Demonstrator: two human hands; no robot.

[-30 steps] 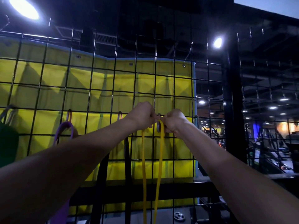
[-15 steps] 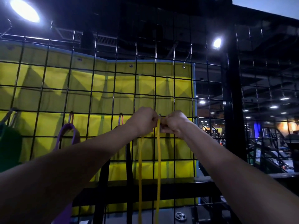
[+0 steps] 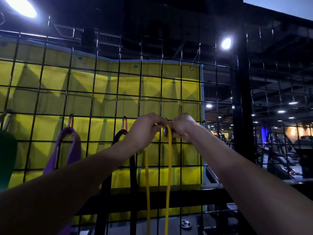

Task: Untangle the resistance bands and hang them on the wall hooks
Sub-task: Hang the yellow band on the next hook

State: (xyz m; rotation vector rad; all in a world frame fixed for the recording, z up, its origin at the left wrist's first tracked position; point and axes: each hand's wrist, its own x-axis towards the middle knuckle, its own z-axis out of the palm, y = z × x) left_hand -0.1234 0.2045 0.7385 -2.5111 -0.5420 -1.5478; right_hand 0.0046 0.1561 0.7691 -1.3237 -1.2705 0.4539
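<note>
Gym hall, black wire grid (image 3: 108,92), yellow mat (image 3: 152,92) behind, ceiling lights (image 3: 226,43)

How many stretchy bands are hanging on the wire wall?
3 clearly: a wide purple rubber band at left, a black rubber band in the middle, and a thin yellow rubber band at both hands. A dark green shape at the far left edge may be another.

Black wire grid wall (image 3: 108,92) backed by a yellow sheet (image 3: 81,82). Carabiner hooks clipped to one horizontal wire carry, from left to right, a purple band (image 3: 74,146), a black band (image 3: 133,167) and a yellow band (image 3: 169,167), each hanging straight down against the grid.
</note>
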